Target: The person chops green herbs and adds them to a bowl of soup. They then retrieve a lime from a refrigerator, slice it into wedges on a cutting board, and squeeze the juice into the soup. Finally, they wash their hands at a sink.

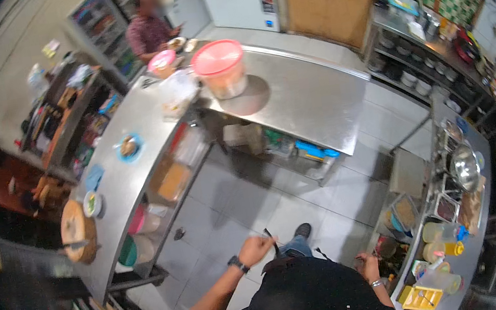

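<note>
My left hand (256, 250), with a dark watch (238, 265) on its wrist, is in front of my waist. Its fingers are closed on a thin black strap (267, 234) whose end sticks up past them. A second black strap end (322, 254) juts out from the dark clothing (315, 293), apart from both hands. At the right, my right hand (367, 265) is held beside the body with bent fingers, a silver bangle (377, 282) at the wrist. Whether anything is between those fingers is too small to see.
A steel counter (113, 193) at left bears a round wooden chopping board (78, 226) with a knife (76, 245). A red-lidded bucket (219, 71) stands on the steel table (301, 95) ahead. Another person (149, 31) is beyond. Bottles and a steel bowl (464, 167) line the right counter.
</note>
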Demonstrator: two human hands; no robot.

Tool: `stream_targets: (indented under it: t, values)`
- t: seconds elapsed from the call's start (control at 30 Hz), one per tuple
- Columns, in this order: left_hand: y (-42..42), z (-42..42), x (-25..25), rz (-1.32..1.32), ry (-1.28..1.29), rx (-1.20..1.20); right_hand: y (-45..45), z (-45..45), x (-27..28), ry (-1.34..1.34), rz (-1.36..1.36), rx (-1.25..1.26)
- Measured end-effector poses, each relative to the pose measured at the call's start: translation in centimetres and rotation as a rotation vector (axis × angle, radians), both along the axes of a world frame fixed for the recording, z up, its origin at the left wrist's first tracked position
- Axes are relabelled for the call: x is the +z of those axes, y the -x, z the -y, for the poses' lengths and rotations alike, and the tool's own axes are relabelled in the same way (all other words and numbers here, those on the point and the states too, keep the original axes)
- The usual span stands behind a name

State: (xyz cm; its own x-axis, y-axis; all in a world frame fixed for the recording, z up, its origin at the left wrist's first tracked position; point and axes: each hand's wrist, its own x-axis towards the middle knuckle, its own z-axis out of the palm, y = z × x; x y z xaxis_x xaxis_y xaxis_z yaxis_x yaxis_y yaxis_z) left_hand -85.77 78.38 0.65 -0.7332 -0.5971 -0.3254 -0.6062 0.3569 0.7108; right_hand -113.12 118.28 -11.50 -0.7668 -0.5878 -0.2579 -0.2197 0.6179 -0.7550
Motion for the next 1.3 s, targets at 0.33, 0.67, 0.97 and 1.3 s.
stream_targets:
  t: [0.33, 0.67, 0.97, 1.3]
  values:
    - [43.8, 10.9, -3.1, -0.228, 0.472, -0.381, 12.5, 8.3, 20.0, -0.139, -0.270, -0.059]
    - [61.4, 16.0, -14.3, 0.099, 0.675, -0.258, 28.7, 7.6, 26.6, 0.291, 0.579, -0.035]
    - [62.2, 15.0, -15.7, 0.134, 0.662, -0.145, 47.7, 10.9, 32.0, 0.369, 0.315, 0.114]
    - [68.4, 17.9, -18.6, -0.083, 0.696, 0.244, 71.8, 21.2, 26.2, 0.311, 0.226, -0.506]
